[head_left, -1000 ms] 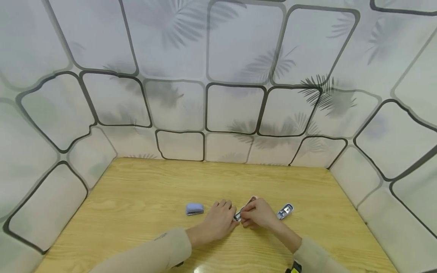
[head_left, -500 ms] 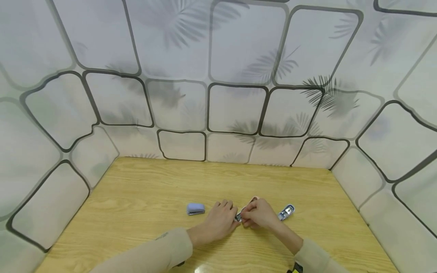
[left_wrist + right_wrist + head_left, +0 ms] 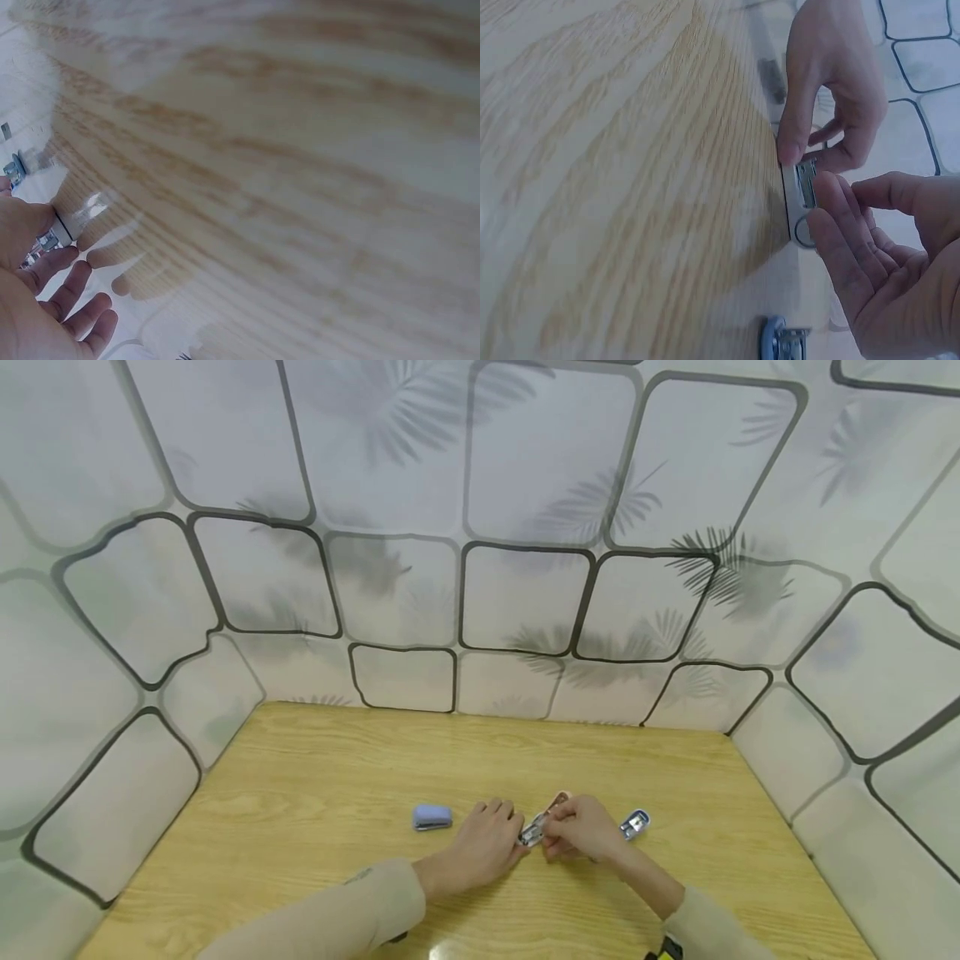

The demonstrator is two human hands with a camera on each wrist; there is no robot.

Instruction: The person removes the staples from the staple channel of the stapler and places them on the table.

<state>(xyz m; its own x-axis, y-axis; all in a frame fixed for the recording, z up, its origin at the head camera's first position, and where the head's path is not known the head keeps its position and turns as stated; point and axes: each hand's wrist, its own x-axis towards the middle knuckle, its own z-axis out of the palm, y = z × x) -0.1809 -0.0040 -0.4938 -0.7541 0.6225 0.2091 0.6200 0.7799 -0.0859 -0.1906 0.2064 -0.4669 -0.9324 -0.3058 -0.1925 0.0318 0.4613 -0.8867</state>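
A small opened stapler (image 3: 532,832), pale with a metal tray, lies slantwise on the table between my hands. Its raised pinkish top part (image 3: 558,801) points away to the right. My left hand (image 3: 483,845) pinches its near end between thumb and fingers, as the left wrist view also shows. Just right of the metal tray (image 3: 806,184) is my right hand (image 3: 581,828), thumb and fingertips close together. Whether anything small sits between those fingertips is hidden.
A closed lilac-blue stapler (image 3: 432,817) lies left of my left hand. Another opened, blue-edged stapler (image 3: 634,823) lies beyond my right wrist. The wooden table (image 3: 337,760) is bordered by patterned cloth walls (image 3: 405,677).
My right hand has shifted slightly right, away from the near end of the stapler, so more of the metal tray shows. My left hand keeps its hold. The view has shifted a little.
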